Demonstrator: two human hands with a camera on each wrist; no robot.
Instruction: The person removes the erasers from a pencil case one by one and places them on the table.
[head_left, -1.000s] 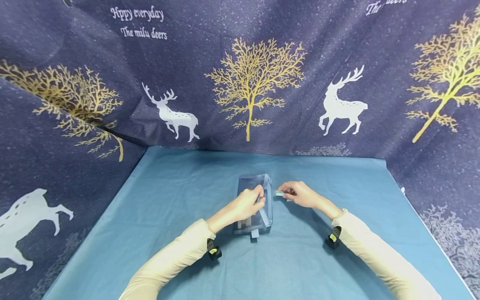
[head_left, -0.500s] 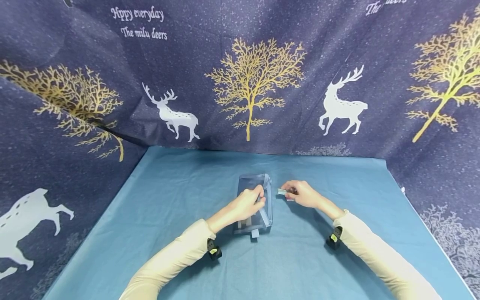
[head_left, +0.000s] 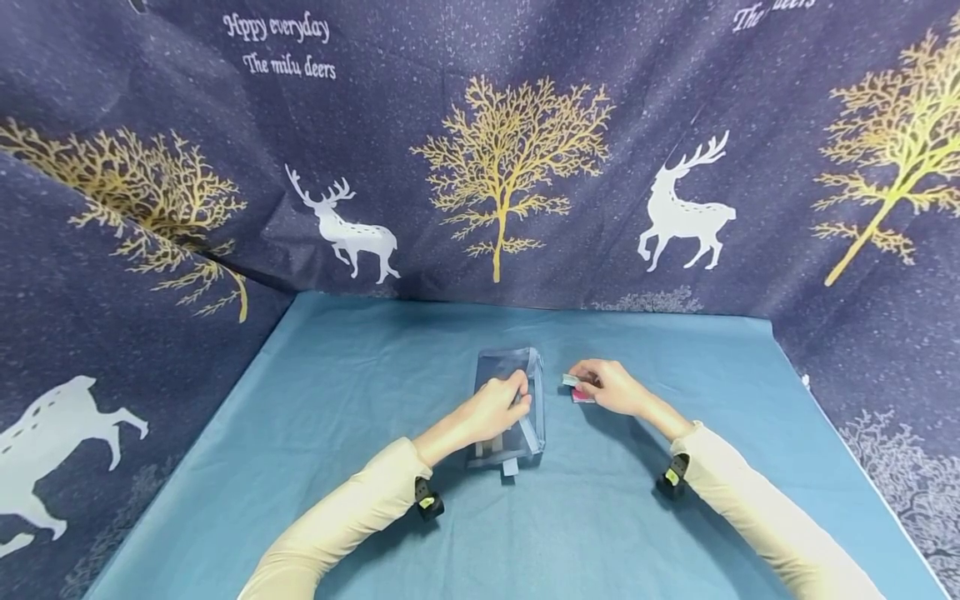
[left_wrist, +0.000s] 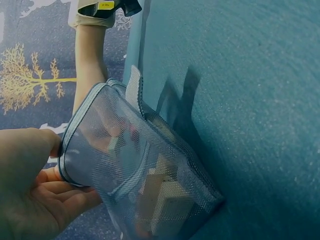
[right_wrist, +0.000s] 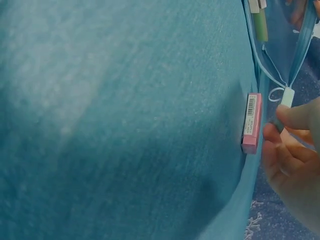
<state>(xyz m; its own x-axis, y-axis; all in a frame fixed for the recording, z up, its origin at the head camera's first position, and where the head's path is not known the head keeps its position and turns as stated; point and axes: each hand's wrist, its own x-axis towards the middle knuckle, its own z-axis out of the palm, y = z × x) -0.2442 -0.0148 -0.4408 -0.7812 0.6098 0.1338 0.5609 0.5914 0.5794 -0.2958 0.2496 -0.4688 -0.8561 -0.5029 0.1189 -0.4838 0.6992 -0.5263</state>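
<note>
A blue-grey mesh zip pouch point(head_left: 495, 364) lies on the blue cloth, its mouth facing right. My left hand point(head_left: 491, 407) pinches the pouch's zippered edge between thumb and fingers and holds the mouth apart. Through the mesh in the left wrist view, tan and pale box-shaped pieces point(left_wrist: 172, 197) show inside. To the right of the pouch, my right hand point(head_left: 609, 386) pinches a small pale-green bar-shaped piece point(right_wrist: 287, 97) by one end. Just below its fingers, a small pink box point(right_wrist: 252, 123) with a barcode label rests on the cloth.
Blue cloth point(head_left: 360, 383) covers the table. Behind and to the sides hangs a dark curtain point(head_left: 555, 50) printed with deer and trees. A fabric tab point(head_left: 510, 467) sticks out from the pouch's near edge.
My right hand has shifted a little to the right, away from the pouch, with the pale-green piece. More of the pink box shows beneath it. My left hand has stayed put.
</note>
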